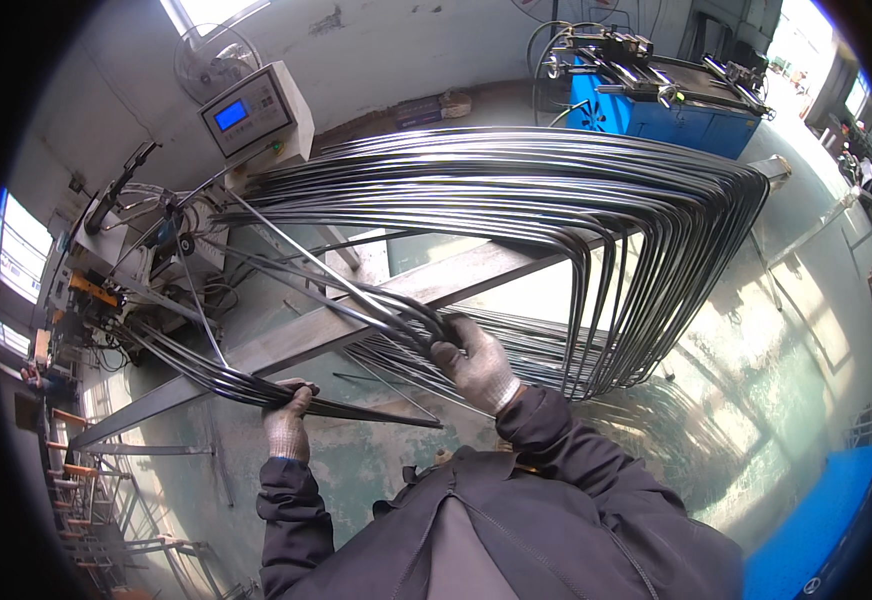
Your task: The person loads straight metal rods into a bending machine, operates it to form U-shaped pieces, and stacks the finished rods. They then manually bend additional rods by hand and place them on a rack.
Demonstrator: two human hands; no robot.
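My left hand (288,425), in a pale work glove, is closed around a bundle of dark metal rods (226,381) at lower left; their ends stick out to its right. My right hand (480,368), gloved too, grips the curved part of a bundle of dark bent rods (406,312) near the middle. Whether the two hands hold parts of the same rods cannot be told. Beyond them, a large stack of bent metal rods (516,185) hangs over a long steel beam (301,340), its bends at the right. More rods (526,340) lie lower down, behind my right hand.
At the left stands a machine (121,245) with a control box (246,115) bearing a lit blue screen. A blue machine (656,110) is at the back right, near the wall. A blue panel (816,520) lies at lower right. Racks (76,470) line the left edge.
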